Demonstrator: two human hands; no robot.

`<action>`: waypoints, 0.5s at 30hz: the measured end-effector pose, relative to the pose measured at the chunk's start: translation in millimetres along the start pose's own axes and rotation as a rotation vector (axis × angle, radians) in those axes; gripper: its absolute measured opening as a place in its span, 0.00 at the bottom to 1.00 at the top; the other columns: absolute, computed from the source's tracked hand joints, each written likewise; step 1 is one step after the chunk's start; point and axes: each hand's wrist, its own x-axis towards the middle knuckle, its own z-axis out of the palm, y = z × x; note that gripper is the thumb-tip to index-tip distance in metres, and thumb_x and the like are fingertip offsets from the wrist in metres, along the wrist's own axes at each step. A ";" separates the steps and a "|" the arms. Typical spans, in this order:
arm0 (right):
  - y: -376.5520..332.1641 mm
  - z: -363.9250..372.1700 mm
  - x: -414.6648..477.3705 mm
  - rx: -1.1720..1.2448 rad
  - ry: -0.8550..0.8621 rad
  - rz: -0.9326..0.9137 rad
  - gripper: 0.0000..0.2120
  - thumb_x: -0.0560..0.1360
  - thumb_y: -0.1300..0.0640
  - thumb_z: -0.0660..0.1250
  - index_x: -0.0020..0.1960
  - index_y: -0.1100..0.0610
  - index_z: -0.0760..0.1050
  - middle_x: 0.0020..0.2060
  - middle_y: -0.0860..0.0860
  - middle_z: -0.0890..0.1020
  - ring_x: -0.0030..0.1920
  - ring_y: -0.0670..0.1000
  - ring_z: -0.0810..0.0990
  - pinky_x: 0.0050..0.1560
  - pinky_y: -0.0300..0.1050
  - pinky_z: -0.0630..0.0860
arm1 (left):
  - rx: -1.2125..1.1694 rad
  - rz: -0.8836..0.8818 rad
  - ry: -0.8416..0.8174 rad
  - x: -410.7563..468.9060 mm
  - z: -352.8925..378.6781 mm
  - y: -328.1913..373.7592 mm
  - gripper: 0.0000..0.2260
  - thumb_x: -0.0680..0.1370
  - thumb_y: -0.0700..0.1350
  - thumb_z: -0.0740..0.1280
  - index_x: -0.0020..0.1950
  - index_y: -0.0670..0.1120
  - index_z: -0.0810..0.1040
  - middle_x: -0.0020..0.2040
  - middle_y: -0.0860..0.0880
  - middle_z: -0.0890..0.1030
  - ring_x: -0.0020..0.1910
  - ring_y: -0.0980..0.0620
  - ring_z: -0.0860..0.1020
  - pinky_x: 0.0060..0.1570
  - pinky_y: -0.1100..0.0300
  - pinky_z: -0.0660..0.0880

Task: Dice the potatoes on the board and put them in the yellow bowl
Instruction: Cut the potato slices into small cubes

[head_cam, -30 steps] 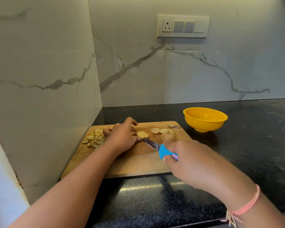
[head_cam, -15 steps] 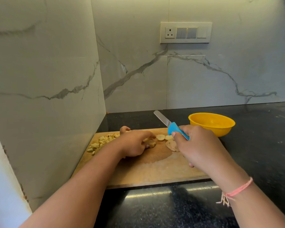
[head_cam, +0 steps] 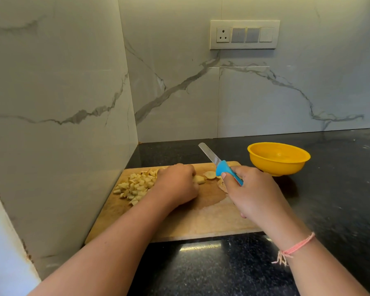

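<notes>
Grey-veined marble walls meet in a corner over a black worktop [head_cam: 329, 210], with a switch plate [head_cam: 245, 34] high at 12 o'clock. The board [head_cam: 201, 221] lies in the corner. A heap of dice [head_cam: 135, 184] sits at its 10 o'clock edge and the bowl [head_cam: 280, 167] stands off the board at 2 o'clock, with nothing visible in it. The left hand [head_cam: 175, 184] curls knuckles-up over a potato piece [head_cam: 199, 180] at mid-board. A few slices [head_cam: 209, 174] lie just beside it toward 3 o'clock. The right hand [head_cam: 254, 193] is wrapped round the blue handle of the knife [head_cam: 209, 155], whose blade is lifted clear and points to 11 o'clock. A pink thread [head_cam: 295, 248] circles that wrist.

Dicing looks midway: the piece is pinned and the blade is raised between cuts. The next move calls for bringing the edge down at the piece's 3 o'clock side, clear of the tucked fingers. The bowl comes later.

The left fingertips are hidden under the hand, so how much potato lies beneath it is unclear. The right hand covers part of one slice
</notes>
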 end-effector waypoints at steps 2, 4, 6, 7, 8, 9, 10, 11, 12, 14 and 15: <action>2.0 1.4 0.4 -0.011 0.005 0.001 0.18 0.80 0.48 0.56 0.67 0.53 0.72 0.47 0.49 0.80 0.32 0.45 0.74 0.30 0.33 0.70 | 0.000 0.000 -0.008 -1.2 0.2 -1.1 0.18 0.78 0.53 0.61 0.68 0.52 0.71 0.61 0.51 0.77 0.58 0.50 0.75 0.59 0.50 0.74; 3.1 3.5 0.2 -0.021 0.010 0.002 0.20 0.80 0.47 0.56 0.69 0.52 0.70 0.49 0.49 0.80 0.34 0.44 0.73 0.30 0.32 0.68 | 0.039 0.013 0.000 -1.3 1.6 -1.7 0.20 0.79 0.57 0.60 0.70 0.54 0.69 0.63 0.50 0.76 0.60 0.50 0.74 0.59 0.49 0.74; 3.1 5.7 -0.2 -0.029 0.012 0.002 0.20 0.80 0.47 0.56 0.70 0.51 0.69 0.49 0.49 0.80 0.34 0.43 0.73 0.29 0.31 0.66 | 0.092 0.018 0.021 0.0 3.9 -1.8 0.21 0.79 0.61 0.58 0.69 0.55 0.71 0.62 0.50 0.75 0.59 0.49 0.74 0.59 0.49 0.73; 2.7 6.8 0.0 -0.033 0.014 0.004 0.20 0.80 0.47 0.56 0.70 0.51 0.68 0.50 0.49 0.80 0.34 0.43 0.72 0.28 0.30 0.66 | 0.112 0.010 0.029 1.0 5.0 -1.4 0.20 0.79 0.61 0.57 0.67 0.54 0.72 0.60 0.50 0.76 0.58 0.49 0.74 0.58 0.49 0.73; 2.7 7.5 0.0 -0.037 0.016 0.005 0.21 0.80 0.46 0.56 0.71 0.51 0.68 0.51 0.49 0.80 0.35 0.43 0.73 0.28 0.30 0.67 | 0.125 -0.004 0.034 1.8 5.6 -0.6 0.20 0.79 0.62 0.57 0.65 0.53 0.74 0.59 0.50 0.76 0.57 0.50 0.74 0.58 0.50 0.73; 2.7 8.2 0.2 -0.041 0.018 0.008 0.21 0.80 0.46 0.56 0.71 0.51 0.67 0.52 0.49 0.80 0.36 0.43 0.73 0.29 0.30 0.68 | 0.130 -0.018 0.038 2.4 6.4 0.4 0.20 0.78 0.62 0.57 0.64 0.53 0.75 0.57 0.50 0.77 0.56 0.50 0.74 0.57 0.50 0.72; 2.9 8.8 0.3 -0.046 0.019 0.009 0.21 0.80 0.46 0.56 0.71 0.51 0.67 0.53 0.49 0.79 0.37 0.43 0.74 0.30 0.29 0.69 | 0.130 -0.031 0.044 3.0 6.8 1.5 0.20 0.78 0.62 0.58 0.63 0.52 0.75 0.57 0.50 0.77 0.55 0.50 0.75 0.57 0.50 0.72; 3.1 8.9 0.2 -0.052 0.019 0.010 0.21 0.80 0.46 0.56 0.71 0.51 0.67 0.54 0.49 0.79 0.38 0.44 0.74 0.30 0.30 0.69 | 0.125 -0.043 0.046 2.7 6.6 2.1 0.20 0.78 0.62 0.58 0.62 0.51 0.75 0.56 0.50 0.77 0.55 0.50 0.75 0.57 0.50 0.72; 3.7 9.0 0.2 -0.058 0.018 0.009 0.21 0.80 0.46 0.56 0.72 0.51 0.67 0.54 0.49 0.79 0.39 0.44 0.74 0.31 0.30 0.70 | 0.113 -0.055 0.045 2.4 6.2 2.7 0.20 0.78 0.61 0.58 0.62 0.51 0.75 0.56 0.50 0.77 0.55 0.50 0.75 0.57 0.50 0.72; 4.9 8.4 -0.2 -0.068 0.015 0.006 0.21 0.80 0.47 0.56 0.72 0.51 0.66 0.56 0.49 0.79 0.40 0.44 0.74 0.32 0.31 0.70 | 0.087 -0.070 0.036 1.6 5.4 2.7 0.19 0.78 0.61 0.59 0.63 0.51 0.75 0.58 0.50 0.77 0.56 0.50 0.75 0.58 0.50 0.72; 5.8 7.9 -0.3 -0.075 0.014 0.001 0.21 0.80 0.47 0.56 0.72 0.51 0.66 0.56 0.49 0.79 0.40 0.44 0.74 0.32 0.31 0.70 | 0.071 -0.072 0.030 1.3 5.2 2.1 0.20 0.78 0.61 0.59 0.64 0.52 0.74 0.59 0.50 0.77 0.56 0.50 0.75 0.58 0.49 0.72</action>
